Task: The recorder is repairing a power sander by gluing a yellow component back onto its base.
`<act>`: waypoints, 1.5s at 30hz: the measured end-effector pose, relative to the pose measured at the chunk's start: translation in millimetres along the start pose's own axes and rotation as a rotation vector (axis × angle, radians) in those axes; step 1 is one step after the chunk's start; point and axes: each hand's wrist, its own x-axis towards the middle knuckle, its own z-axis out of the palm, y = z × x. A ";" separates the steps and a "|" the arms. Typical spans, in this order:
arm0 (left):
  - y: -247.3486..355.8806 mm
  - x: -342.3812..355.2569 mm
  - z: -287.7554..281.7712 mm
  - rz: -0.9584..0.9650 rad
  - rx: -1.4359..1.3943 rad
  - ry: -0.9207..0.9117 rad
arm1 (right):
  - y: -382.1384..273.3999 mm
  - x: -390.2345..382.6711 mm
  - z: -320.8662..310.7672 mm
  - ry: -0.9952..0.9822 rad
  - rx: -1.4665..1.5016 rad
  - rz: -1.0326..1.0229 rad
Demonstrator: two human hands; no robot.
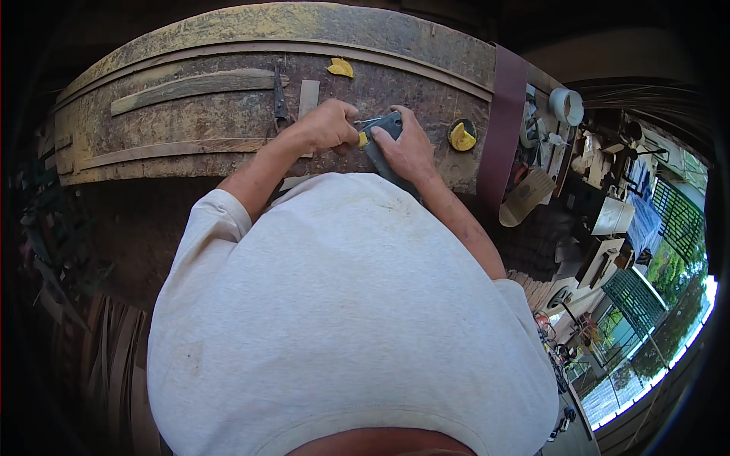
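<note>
Left hand (328, 125): grip curled around yellow-handled tool (363, 139). Right hand (409, 148): grip pressed onto dark grey strip (380, 148) on tabletop (190, 163). Strip long axis toward torso, between hands, touching both. Tool tip meets strip's far end.

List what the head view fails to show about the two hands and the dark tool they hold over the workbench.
- Lower end of the dark tool: hidden behind the right hand and the pale shirt.
- Small yellow part between the hands: too small to identify.
- Left hand fingertips: curled under, out of sight.
- What is being worked on beneath the hands: covered by them.
- Near edge of the workbench: blocked by the shirt.
</note>
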 end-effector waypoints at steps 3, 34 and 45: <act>-0.5 -3.2 6.7 0.003 -0.086 0.061 | 5.9 3.9 -3.1 -0.008 0.037 0.015; -33.8 -24.5 31.1 0.177 0.051 0.370 | 11.6 3.4 1.5 0.034 0.033 -0.049; -32.1 -22.2 51.5 0.105 -0.279 0.389 | 12.6 2.9 2.8 0.053 0.059 -0.031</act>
